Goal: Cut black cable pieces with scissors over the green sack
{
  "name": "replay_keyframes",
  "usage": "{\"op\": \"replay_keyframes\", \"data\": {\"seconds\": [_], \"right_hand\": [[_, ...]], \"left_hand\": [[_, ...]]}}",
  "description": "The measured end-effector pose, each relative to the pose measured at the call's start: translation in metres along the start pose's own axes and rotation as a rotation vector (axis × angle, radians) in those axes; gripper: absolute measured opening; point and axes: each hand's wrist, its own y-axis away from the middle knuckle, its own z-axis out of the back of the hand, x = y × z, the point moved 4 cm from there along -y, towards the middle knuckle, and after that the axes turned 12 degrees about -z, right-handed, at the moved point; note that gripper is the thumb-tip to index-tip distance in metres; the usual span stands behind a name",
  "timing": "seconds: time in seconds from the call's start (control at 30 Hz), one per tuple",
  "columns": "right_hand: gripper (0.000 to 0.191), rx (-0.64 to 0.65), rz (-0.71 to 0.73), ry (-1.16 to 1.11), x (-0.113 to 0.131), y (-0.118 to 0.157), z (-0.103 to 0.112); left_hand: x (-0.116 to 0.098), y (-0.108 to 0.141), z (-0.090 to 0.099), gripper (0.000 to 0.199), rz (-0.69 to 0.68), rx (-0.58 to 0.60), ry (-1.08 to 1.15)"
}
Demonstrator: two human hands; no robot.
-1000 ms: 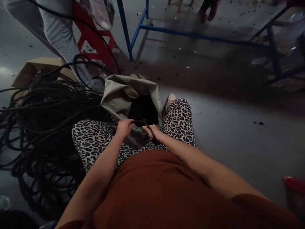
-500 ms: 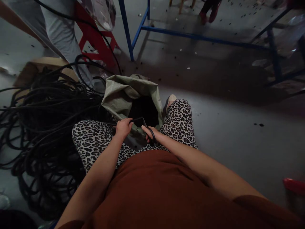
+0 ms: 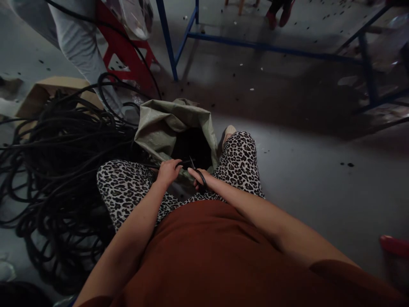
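Black-handled scissors [image 3: 202,177] are in my right hand [image 3: 198,175], their blades pointing up over the near rim of a grey-green sack [image 3: 153,119]. My left hand [image 3: 168,171] pinches a black cord [image 3: 183,162], whose short end sticks out to the right close to the blades. Between my knees the sack stands with its mouth wide; its inside is dark and the contents cannot be made out. A large tangle of black cord [image 3: 64,149] lies to the left, and a strand runs from that side to my left hand.
Behind the tangle is a cardboard box [image 3: 47,83]. A person's grey-trousered leg [image 3: 79,51] is beside a red stool [image 3: 128,59] at the upper left. A blue metal frame [image 3: 255,44] crosses the top. Something red [image 3: 394,248] stands at the right edge.
The scissor blades have turned slightly and now look more open. The cord piece that reached across to the blades now ends shorter. My left hand has shifted slightly right.
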Motion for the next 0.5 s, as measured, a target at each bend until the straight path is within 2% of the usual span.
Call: {"op": "replay_keyframes", "data": {"seconds": [0.3,0.5], "right_hand": [[0.055,-0.015,-0.007,-0.052,0.0011,-0.0009,0.0013],[0.047,-0.038,0.042,-0.099,0.0041,0.0029,0.0035]], "left_hand": [[0.0001,-0.0009,-0.0043,0.031,-0.049,0.034,0.038],[0.0051,-0.0007,-0.0048,0.032,-0.030,-0.003,0.099]]}}
